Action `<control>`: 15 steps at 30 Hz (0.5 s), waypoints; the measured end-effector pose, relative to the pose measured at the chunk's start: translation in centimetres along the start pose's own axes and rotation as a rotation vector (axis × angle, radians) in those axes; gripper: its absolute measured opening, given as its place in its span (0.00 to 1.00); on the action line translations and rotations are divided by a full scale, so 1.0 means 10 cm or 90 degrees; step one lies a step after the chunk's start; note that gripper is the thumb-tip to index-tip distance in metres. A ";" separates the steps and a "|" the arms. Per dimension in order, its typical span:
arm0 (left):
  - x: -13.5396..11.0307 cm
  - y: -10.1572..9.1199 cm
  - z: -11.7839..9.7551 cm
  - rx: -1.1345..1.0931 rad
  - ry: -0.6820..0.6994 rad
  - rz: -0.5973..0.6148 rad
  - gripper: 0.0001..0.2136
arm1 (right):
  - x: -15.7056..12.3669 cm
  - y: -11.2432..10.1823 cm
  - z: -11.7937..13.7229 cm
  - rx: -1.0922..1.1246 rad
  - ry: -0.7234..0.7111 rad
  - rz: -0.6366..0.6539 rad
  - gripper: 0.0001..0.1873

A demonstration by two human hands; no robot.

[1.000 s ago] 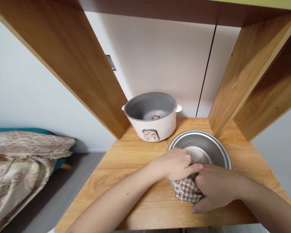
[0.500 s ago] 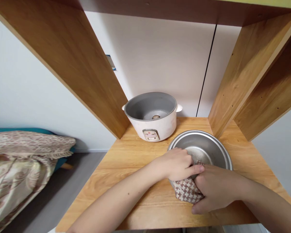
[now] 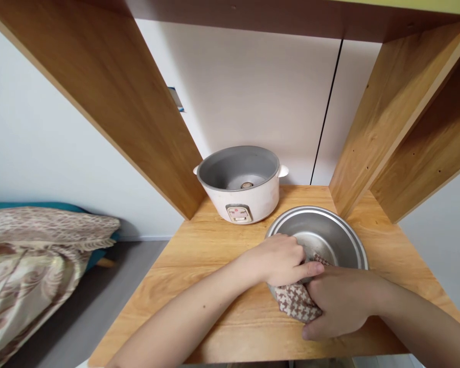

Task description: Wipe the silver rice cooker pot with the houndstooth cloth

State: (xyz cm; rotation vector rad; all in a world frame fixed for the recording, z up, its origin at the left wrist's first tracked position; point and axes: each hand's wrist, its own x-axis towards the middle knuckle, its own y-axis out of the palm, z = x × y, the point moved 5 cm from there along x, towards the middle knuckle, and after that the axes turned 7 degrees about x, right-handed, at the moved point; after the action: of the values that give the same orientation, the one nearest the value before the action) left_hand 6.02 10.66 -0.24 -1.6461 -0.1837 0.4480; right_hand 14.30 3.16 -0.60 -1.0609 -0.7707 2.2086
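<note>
A round silver metal inner pot [image 3: 318, 225] rests on the wooden desk, its near rim covered by my hands. My left hand [image 3: 285, 258] is closed over the pot's left-front rim, the thumb pointing right. Beside it, my right hand [image 3: 341, 299] grips a brown-and-white houndstooth cloth [image 3: 297, 301] that is folded over the near rim; one end of the cloth shows inside the pot. The fingertips of both hands are hidden. Behind the pot, a white rice cooker body [image 3: 249, 197] stands without a lid, with a small round plate at its bottom.
Wooden upright panels [image 3: 138, 112] flank the desktop [image 3: 210, 255] on both sides, and a dark shelf [image 3: 253, 23] crosses overhead. On the left, a patterned fringed blanket [image 3: 42, 255] covers a teal piece of furniture beyond the desk's edge.
My right hand has shifted slightly down along the near rim with the cloth, and more of the cloth's inner end shows. The left hand, pot and cooker have stayed in place.
</note>
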 end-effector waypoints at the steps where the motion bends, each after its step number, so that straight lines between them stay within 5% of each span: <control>1: 0.00 0.00 0.00 0.000 0.000 0.001 0.40 | 0.00 0.00 0.00 0.001 0.001 -0.003 0.24; 15: 0.00 0.00 0.00 -0.001 0.001 -0.005 0.40 | 0.01 0.03 -0.01 0.016 0.000 0.009 0.19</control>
State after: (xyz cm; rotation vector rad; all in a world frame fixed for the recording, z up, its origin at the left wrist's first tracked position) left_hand 6.06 10.68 -0.30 -1.6465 -0.1890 0.4401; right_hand 14.28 3.07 -0.89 -1.0566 -0.7366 2.2240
